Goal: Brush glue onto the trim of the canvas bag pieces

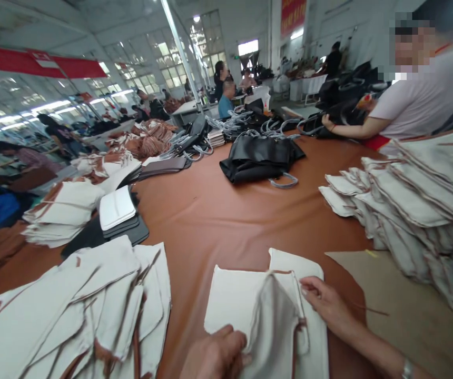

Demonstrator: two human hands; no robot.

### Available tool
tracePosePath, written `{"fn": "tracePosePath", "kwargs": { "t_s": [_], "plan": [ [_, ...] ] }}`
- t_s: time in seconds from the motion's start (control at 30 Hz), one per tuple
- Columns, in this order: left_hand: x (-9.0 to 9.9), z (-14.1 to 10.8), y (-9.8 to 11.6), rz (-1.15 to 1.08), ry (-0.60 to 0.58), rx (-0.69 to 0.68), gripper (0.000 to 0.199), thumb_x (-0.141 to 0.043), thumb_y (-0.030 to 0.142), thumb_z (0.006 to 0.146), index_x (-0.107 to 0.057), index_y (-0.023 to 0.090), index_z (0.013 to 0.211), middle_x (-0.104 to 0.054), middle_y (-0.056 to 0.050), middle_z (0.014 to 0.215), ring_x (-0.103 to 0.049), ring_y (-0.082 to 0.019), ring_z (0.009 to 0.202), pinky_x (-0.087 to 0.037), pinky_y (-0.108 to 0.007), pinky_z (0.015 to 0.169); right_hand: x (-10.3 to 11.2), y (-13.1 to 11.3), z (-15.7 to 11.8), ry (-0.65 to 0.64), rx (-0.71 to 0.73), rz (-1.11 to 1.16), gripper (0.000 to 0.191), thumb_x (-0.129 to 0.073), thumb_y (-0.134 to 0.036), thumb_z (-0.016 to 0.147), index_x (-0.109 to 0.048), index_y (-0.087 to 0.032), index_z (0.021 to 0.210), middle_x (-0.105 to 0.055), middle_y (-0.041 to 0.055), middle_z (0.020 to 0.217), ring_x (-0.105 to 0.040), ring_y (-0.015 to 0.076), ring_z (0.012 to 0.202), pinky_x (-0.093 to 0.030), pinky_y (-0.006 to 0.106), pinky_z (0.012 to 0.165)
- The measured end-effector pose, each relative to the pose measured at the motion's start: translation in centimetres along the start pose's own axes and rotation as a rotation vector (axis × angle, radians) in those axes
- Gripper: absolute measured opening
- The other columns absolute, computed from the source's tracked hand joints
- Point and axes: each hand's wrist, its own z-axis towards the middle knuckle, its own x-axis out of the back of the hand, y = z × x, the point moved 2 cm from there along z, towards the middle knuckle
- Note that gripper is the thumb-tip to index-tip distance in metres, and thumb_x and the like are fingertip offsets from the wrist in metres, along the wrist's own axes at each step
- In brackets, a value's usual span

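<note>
Our left hand (pixel 214 358) pinches the cream fabric piece (pixel 266 310) at the surface's (pixel 218 221) near edge; right hand (pixel 327 305) lies flat on its rt edge, fingers loose. We see cream stacks (pixel 92 310) left & rt (pixel 420 210), open brown room between, black bags (pixel 260 158) farther back.

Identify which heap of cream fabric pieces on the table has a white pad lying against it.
The small stack of cream pieces at the left edge: a white pad on dark panels leans against it; the other heaps have none.
</note>
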Motion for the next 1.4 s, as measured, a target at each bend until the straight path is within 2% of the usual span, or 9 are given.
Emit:
{"fn": "tracePosePath", "kwargs": {
  "t_s": [0.1,0.17,0.3,0.4,0.57,0.8,0.93,1.23,1.4],
  "plan": [
    [5.3,3.7,1.9,0.235,-0.031,-0.105,0.016,-0.051,0.026,0.088,-0.064,0.027,0.079,-0.066,-0.001,0.089,-0.065,-0.018,0.073,-0.036,-0.027,0.06,2.0,1.0,0.3,0.074,-0.022,-0.028,0.036,-0.05,-0.044,0.086,-0.068,-0.016,0.099,-0.07,0.0083,0.091,-0.066,0.0235,0.085,-0.052,0.033,0.078],
    [6.4,7.9,2.6,0.309,-0.072,-0.118,0.018,-0.05,0.017,0.088,-0.066,0.024,0.082,-0.067,-0.003,0.094,-0.066,-0.021,0.082,-0.043,-0.03,0.069,3.3,1.5,0.3,0.106,-0.02,-0.064,0.033,-0.05,-0.043,0.085,-0.068,-0.017,0.096,-0.07,0.009,0.092,-0.065,0.025,0.089,-0.051,0.034,0.081],
    [3.4,15.6,2.2,0.305,-0.089,-0.131,0.018,-0.059,0.028,0.091,-0.065,0.018,0.105,-0.064,-0.007,0.118,-0.062,-0.022,0.105,-0.05,-0.04,0.089,4.5,1.7,0.3,0.072,0.026,-0.17,0.027,-0.051,-0.037,0.085,-0.069,-0.019,0.093,-0.069,0.0088,0.092,-0.064,0.0252,0.089,-0.051,0.035,0.083],
    [0.5,17.7,0.7,0.3,-0.071,-0.122,0.03,-0.06,0.036,0.092,-0.061,0.017,0.116,-0.06,-0.008,0.126,-0.059,-0.023,0.111,-0.051,-0.046,0.094,4.6,1.7,0.6,0.01,0.063,-0.269,0.025,-0.048,-0.033,0.088,-0.068,-0.02,0.095,-0.067,0.0083,0.092,-0.063,0.0238,0.087,-0.051,0.034,0.081],
    [-1.1,17.0,-1.4,0.321,-0.035,-0.091,0.028,-0.059,0.035,0.093,-0.061,0.016,0.114,-0.064,-0.007,0.118,-0.062,-0.021,0.105,-0.052,-0.045,0.092,3.8,0.8,3.8,-0.067,0.148,-0.436,0.03,-0.044,-0.021,0.088,-0.066,-0.016,0.108,-0.064,0.0125,0.103,-0.06,0.0269,0.096,-0.048,0.04,0.088],
    [-2.4,14.7,-2.0,0.335,-0.045,-0.031,0.031,-0.059,0.038,0.092,-0.061,0.016,0.113,-0.065,-0.007,0.112,-0.061,-0.023,0.107,-0.047,-0.047,0.096,-1.7,-3.3,11.0,-0.386,0.422,-0.515,0.065,-0.043,0.009,0.074,-0.062,-0.025,0.126,-0.054,0.0054,0.139,-0.036,0.0245,0.137,-0.028,0.044,0.113],
    [-3.1,13.3,-2.5,0.296,-0.091,0.036,0.048,-0.063,0.044,0.088,-0.054,0.017,0.127,-0.065,-0.008,0.116,-0.062,-0.025,0.108,-0.045,-0.05,0.099,-3.9,-4.4,12.4,-0.471,0.437,-0.505,0.057,-0.052,0.004,0.075,-0.063,-0.023,0.124,-0.057,0.0085,0.135,-0.04,0.0266,0.135,-0.029,0.044,0.112],
    [-3.3,10.7,-3.9,0.186,-0.105,0.098,0.04,-0.066,0.049,0.083,-0.064,0.016,0.106,-0.063,-0.009,0.119,-0.057,-0.026,0.113,-0.043,-0.047,0.098,-4.3,-2.2,5.9,-0.225,0.236,-0.411,0.046,-0.045,-0.025,0.095,-0.044,-0.017,0.14,-0.062,0.0132,0.118,-0.063,0.0239,0.103,-0.052,0.038,0.088],
    [-3.6,9.3,-3.7,0.067,-0.141,0.154,0.043,-0.06,0.052,0.085,-0.061,0.015,0.108,-0.069,-0.009,0.103,-0.065,-0.021,0.092,-0.049,-0.037,0.082,-3.0,-2.6,0.4,-0.236,0.38,-0.459,0.05,-0.053,-0.018,0.089,-0.047,-0.015,0.139,-0.052,0.0183,0.136,-0.044,0.0335,0.13,-0.032,0.054,0.111]
  ]
}}
